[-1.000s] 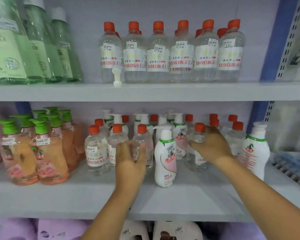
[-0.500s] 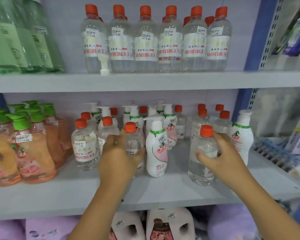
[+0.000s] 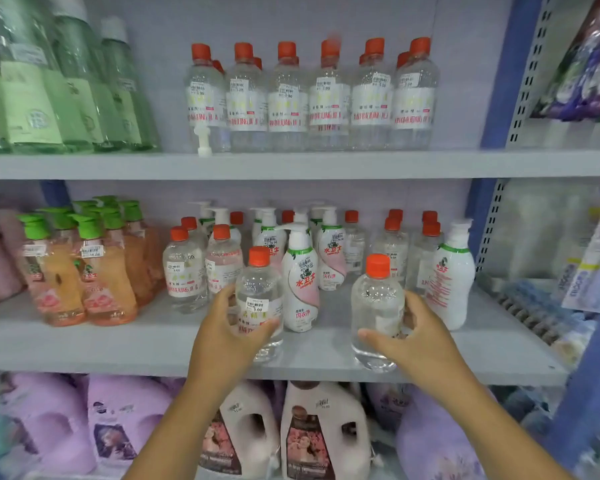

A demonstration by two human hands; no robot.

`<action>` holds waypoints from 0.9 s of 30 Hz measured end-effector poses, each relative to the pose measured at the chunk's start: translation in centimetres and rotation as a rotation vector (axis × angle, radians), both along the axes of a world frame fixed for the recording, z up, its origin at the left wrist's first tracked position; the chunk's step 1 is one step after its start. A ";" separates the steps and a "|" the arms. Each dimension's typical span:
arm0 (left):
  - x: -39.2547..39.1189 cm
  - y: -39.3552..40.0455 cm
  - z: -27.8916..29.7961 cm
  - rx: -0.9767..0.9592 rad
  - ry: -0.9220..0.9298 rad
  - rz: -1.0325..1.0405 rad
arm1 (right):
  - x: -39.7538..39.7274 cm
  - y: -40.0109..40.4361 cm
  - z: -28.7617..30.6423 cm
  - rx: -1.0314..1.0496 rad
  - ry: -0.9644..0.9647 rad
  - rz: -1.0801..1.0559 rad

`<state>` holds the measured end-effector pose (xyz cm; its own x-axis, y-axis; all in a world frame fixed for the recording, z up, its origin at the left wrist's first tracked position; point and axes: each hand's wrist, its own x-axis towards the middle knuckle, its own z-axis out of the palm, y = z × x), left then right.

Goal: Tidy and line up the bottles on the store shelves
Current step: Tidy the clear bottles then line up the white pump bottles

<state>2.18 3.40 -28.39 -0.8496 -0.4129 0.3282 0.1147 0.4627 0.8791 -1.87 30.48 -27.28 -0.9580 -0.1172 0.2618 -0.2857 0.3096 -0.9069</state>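
Now both hands grip clear red-capped bottles.
Left hand point(image 3: 227, 336) wraps one bottle point(image 3: 259, 299); right hand point(image 3: 418, 336) wraps another bottle point(image 3: 376, 308), a white pump bottle point(image 3: 300, 278) between them.

Blue upright post point(image 3: 503, 74) standing at right, perforated grey rail point(image 3: 530, 67) running beside it, packaged goods point(image 3: 582, 64) hanging beyond, blurred.

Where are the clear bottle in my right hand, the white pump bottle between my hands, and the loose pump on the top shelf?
clear bottle point(image 3: 377, 306): head view, upper body.
white pump bottle point(image 3: 300, 271): head view, label.
loose pump point(image 3: 202, 140): head view, stem.
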 end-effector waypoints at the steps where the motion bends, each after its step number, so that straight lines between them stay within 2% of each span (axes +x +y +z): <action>1: 1.5 0.9 0.4 -0.001 0.018 -0.009 | 1.1 0.5 0.3 0.003 0.004 0.019; 6: 8.5 5.7 5.7 0.116 0.120 -0.181 | 6.8 3.3 5.3 -0.028 0.141 0.125; 9: 11.5 8.6 11.5 0.128 0.218 -0.247 | 9.6 5.3 11.5 -0.092 0.229 0.209; 12: 12.1 10.5 16.5 0.109 0.327 -0.269 | 10.1 6.9 17.4 -0.158 0.352 0.192; 15: 10.1 11.5 21.2 0.073 0.395 -0.226 | 8.2 8.2 22.4 -0.169 0.426 0.103; 20: 3.4 12.7 26.7 -0.049 0.390 -0.126 | 3.2 8.6 27.6 -0.002 0.451 -0.085; 27: -6.4 13.1 28.3 -0.069 0.167 -0.152 | -3.5 7.9 28.1 0.162 0.334 -0.172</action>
<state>-4.19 16.47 -0.13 -0.8317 -0.2564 0.4925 0.3288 0.4873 0.8089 -5.33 38.41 0.78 -0.8327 -0.0283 0.5530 -0.4879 0.5096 -0.7087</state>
